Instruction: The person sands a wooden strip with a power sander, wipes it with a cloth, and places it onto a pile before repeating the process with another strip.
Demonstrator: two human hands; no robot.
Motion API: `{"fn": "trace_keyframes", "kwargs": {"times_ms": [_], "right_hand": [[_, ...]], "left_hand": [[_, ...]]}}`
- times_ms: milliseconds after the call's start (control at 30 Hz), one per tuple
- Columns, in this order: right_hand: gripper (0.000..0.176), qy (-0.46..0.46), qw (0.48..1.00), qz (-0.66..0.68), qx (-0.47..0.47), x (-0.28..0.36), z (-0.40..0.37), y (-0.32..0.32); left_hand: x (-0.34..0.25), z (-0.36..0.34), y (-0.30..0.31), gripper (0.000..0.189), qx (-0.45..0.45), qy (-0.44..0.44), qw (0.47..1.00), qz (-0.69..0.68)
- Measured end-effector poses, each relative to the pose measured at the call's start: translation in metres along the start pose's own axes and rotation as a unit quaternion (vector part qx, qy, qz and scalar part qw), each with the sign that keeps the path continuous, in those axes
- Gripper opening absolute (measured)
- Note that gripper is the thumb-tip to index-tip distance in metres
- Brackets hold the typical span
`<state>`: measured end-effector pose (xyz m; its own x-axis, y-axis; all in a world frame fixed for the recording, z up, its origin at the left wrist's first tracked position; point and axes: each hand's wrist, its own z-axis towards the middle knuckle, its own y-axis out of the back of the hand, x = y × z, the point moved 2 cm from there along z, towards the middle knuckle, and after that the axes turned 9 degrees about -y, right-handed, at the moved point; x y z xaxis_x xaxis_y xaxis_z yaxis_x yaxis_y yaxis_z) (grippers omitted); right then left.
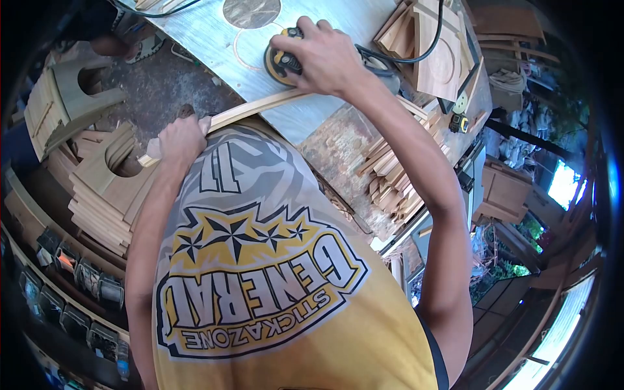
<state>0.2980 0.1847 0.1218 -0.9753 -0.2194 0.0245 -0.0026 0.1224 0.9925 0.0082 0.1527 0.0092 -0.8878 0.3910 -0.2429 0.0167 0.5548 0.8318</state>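
My right hand [327, 57] is wrapped over the top of a yellow-and-black power sander [278, 65], which rests at the near part of a silvery sheet-covered worktable [201, 36]. My left hand [182, 140] is closed around one end of a long, narrow wooden strip [244, 115]. The strip slants up to the right along the table's near edge, and its far end passes just below the sander and my right wrist. Beyond the sander, a round sanding-disc-like patch [252, 12] shows on the sheet.
Wooden panels with curved cutouts [91, 185] are stacked at left. More cut panels [442, 65] lie at the table's right, near a yellow tape measure [459, 123]. A bundle of thin wood strips [396, 182] lies nearer. A black cord [426, 55] loops by the panels. Another person's foot [148, 49] shows upper left.
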Motion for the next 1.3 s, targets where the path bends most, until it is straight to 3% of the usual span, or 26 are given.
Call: {"fn": "trace_keyframes", "kwargs": {"times_ms": [233,500,700,1000,1100,1167,1300], "right_hand": [[0.049,-0.033,0.999,-0.013,-0.02,-0.031,0.006,0.014],[0.049,-0.049,0.995,0.058,0.068,0.044,-0.014,0.016],[0.05,-0.146,0.985,0.051,0.076,0.014,-0.036,0.018],[0.045,-0.076,0.993,0.067,0.063,0.051,-0.037,0.014],[0.044,-0.072,0.993,0.073,0.064,0.036,-0.038,0.017],[0.045,-0.125,0.987,0.047,0.087,0.02,-0.041,0.02],[0.05,-0.085,0.994,0.055,0.031,0.023,-0.045,0.015]], "left_hand": [[0.003,-0.001,-0.001,0.047,0.016,0.002,1.0,0.001],[0.012,-0.006,0.002,0.046,0.009,0.024,1.0,-0.016],[0.017,-0.009,-0.002,0.037,0.0,0.022,1.0,-0.013],[0.001,-0.003,-0.002,0.039,0.02,0.028,0.999,-0.024],[0.0,-0.004,0.001,0.04,0.019,0.037,0.999,-0.031],[0.006,-0.006,-0.002,0.041,0.018,0.048,0.998,-0.033],[0.013,-0.006,-0.004,0.041,0.0,0.048,0.998,-0.03]]}}
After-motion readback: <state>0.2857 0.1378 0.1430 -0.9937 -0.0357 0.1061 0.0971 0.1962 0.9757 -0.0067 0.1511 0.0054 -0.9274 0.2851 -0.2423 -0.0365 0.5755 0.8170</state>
